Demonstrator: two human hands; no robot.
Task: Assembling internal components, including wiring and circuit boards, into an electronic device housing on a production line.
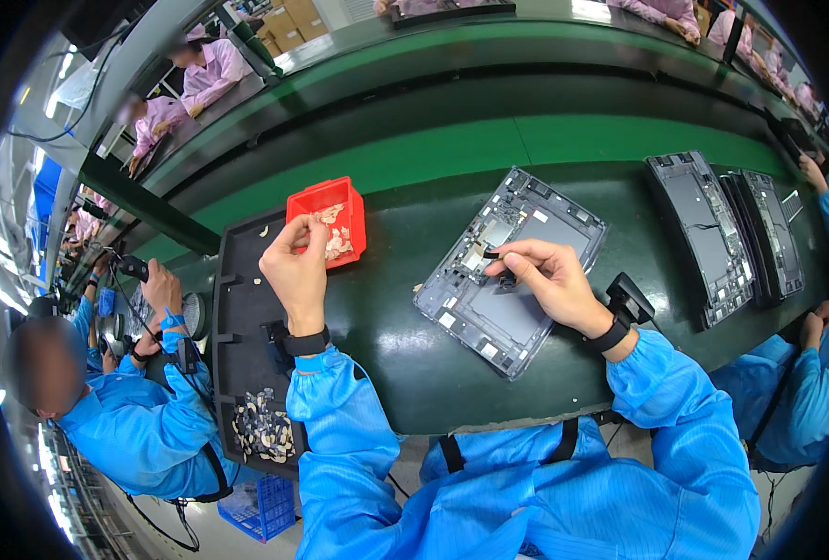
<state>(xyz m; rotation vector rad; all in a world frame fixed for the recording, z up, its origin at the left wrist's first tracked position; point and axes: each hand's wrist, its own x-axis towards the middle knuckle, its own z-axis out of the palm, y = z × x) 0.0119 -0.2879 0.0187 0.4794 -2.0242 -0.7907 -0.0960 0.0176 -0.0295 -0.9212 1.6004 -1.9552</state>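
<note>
My left hand (pixel 301 271) is over the near left side of a red plastic bin (pixel 359 229). Its thumb and fingers are pinched together; whatever they hold, if anything, is too small to make out. Small pale pieces (pixel 338 245) lie inside the bin. To the right, an opened flat device (pixel 489 322) rests tilted on the green table, with boards and grey panels exposed. Above its middle, my right hand (pixel 555 285) pinches a small black piece (pixel 492 255). The fingers hide part of the device beneath.
A black tray (pixel 246 327) lies at the left, with a pile of small dark and pale pieces (pixel 263 431) at its near end. More opened devices (pixel 704 238) stand at the right. Co-workers sit on both sides and across a raised green-edged bench (pixel 414 51).
</note>
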